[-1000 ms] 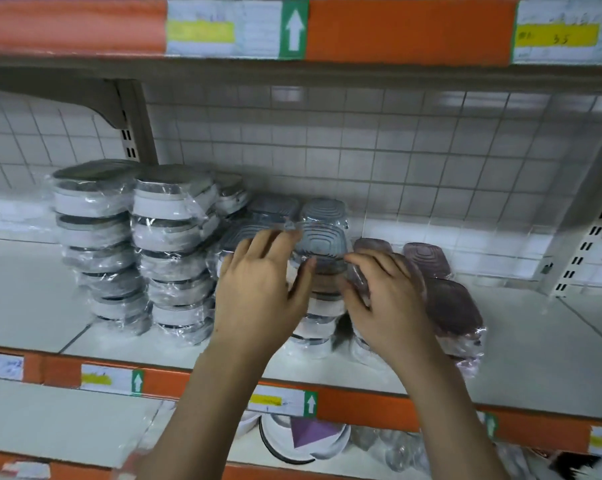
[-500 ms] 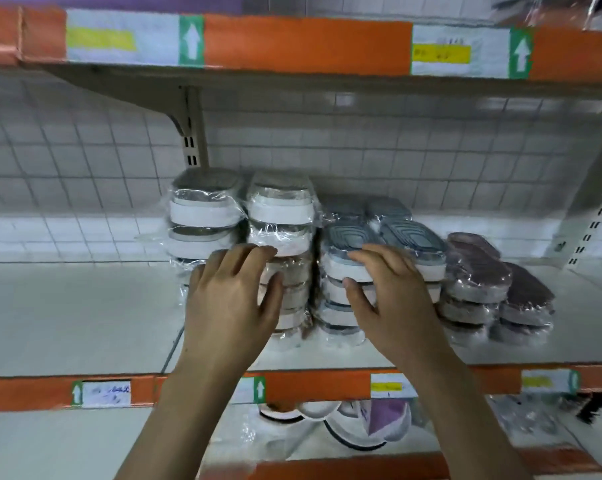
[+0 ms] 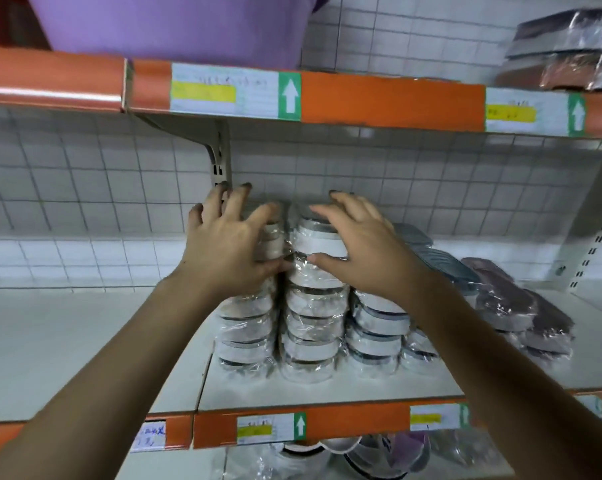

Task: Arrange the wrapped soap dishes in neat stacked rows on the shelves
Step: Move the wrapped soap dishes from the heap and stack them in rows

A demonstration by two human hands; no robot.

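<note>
Plastic-wrapped white soap dishes stand in stacked columns on the middle shelf (image 3: pixel 85 348). My left hand (image 3: pixel 228 244) lies spread over the top of the left stack (image 3: pixel 246 337), fingers straight. My right hand (image 3: pixel 358 247) covers the top of the neighbouring stack (image 3: pixel 311 327), fingers spread, thumb against its front. Lower stacks of grey-lidded dishes (image 3: pixel 379 334) stand right of these, and brown-lidded dishes (image 3: pixel 521 313) farther right. The tops of the two tall stacks are hidden by my hands.
An orange-fronted shelf edge (image 3: pixel 389 98) hangs just above my hands, with a purple tub (image 3: pixel 171 26) and wrapped brown goods (image 3: pixel 562 53) on it. A bracket upright (image 3: pixel 221 161) stands behind the left stack. More wrapped items (image 3: pixel 379 452) lie on the shelf below.
Both hands have moved left and up from the grey-lidded stacks onto the tops of the two tall white stacks. The view has moved closer and tilted upward.
</note>
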